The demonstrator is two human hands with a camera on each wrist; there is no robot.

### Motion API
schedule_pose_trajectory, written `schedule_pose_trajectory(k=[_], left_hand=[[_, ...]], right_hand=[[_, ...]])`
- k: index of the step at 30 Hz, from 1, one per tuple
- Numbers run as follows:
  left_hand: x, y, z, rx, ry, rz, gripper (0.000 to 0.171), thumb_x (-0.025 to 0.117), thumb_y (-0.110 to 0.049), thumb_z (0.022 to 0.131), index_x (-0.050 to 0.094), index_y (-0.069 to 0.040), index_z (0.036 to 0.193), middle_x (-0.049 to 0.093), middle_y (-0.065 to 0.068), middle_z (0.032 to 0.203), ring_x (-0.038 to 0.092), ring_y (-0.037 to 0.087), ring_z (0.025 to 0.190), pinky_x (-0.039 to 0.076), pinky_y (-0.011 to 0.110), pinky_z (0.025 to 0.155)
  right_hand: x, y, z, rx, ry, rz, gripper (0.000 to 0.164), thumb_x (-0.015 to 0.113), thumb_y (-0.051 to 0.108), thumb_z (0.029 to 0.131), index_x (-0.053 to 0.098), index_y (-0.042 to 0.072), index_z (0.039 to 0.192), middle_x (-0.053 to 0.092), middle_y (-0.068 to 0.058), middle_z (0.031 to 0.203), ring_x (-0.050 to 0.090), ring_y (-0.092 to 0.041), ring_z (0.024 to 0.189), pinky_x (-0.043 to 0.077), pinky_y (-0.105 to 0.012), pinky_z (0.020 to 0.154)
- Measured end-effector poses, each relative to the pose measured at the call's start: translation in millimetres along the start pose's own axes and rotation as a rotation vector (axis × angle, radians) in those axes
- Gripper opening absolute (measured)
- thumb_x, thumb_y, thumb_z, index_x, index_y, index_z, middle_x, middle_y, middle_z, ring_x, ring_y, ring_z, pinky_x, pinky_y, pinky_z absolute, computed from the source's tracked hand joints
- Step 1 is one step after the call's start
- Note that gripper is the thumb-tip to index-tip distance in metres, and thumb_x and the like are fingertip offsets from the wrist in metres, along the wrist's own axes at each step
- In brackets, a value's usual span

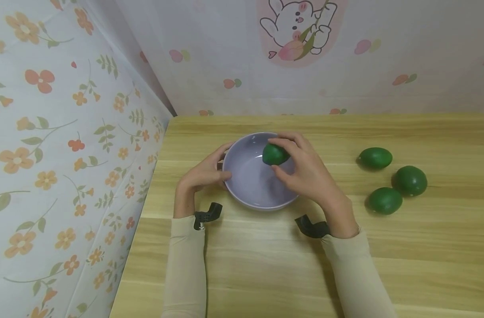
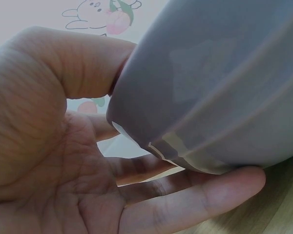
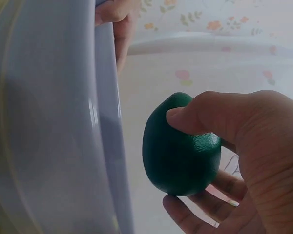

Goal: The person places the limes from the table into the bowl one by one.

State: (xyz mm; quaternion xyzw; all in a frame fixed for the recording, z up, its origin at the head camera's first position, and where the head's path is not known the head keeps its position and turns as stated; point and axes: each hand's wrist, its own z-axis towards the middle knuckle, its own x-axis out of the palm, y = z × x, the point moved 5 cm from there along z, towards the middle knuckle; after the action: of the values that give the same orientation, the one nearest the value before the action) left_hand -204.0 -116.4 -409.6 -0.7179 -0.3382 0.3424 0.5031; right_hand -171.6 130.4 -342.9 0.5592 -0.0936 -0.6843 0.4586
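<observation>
Wood-grain table (image 1: 258, 265), patterned white cloth (image 1: 226, 48) behind. Left hand (image 1: 204, 172) grips lavender bowl (image 1: 242, 187) at rim. Right hand (image 1: 311, 174) pinches green fruit (image 1: 274, 154) over bowl, not yet released; three other green fruits (image 1: 384, 201) lie untouched, right; none seen inside bowl.

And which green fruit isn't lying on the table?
The green fruit the right hand holds above the purple bowl; the other three lie on the table, right of the bowl.
</observation>
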Motion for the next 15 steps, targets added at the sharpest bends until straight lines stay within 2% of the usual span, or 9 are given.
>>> schedule_pose_trajectory(k=[7,15], left_hand=[[0.1,-0.7,-0.1,0.004,0.002,0.003,0.096,0.057,0.010,0.081,0.030,-0.026,0.166,0.038,0.021,0.158,0.053,0.050,0.132,0.066,0.054,0.074],[0.3,-0.3,0.2,0.012,0.009,-0.007,0.096,0.058,0.009,0.081,0.029,-0.025,0.167,0.038,0.022,0.160,0.053,0.050,0.132,0.066,0.053,0.074]], right_hand=[[-5.1,0.8,0.5,-0.047,-0.053,-0.003,0.056,0.073,0.006,0.092,0.059,0.007,0.146,0.055,-0.018,0.150,0.052,-0.037,0.141,0.046,-0.055,0.116],[-9.3,-1.2,-0.5,-0.040,-0.082,-0.001,0.049,0.071,0.007,0.095,0.064,0.009,0.143,0.057,-0.018,0.149,0.053,-0.037,0.141,0.045,-0.057,0.117]])
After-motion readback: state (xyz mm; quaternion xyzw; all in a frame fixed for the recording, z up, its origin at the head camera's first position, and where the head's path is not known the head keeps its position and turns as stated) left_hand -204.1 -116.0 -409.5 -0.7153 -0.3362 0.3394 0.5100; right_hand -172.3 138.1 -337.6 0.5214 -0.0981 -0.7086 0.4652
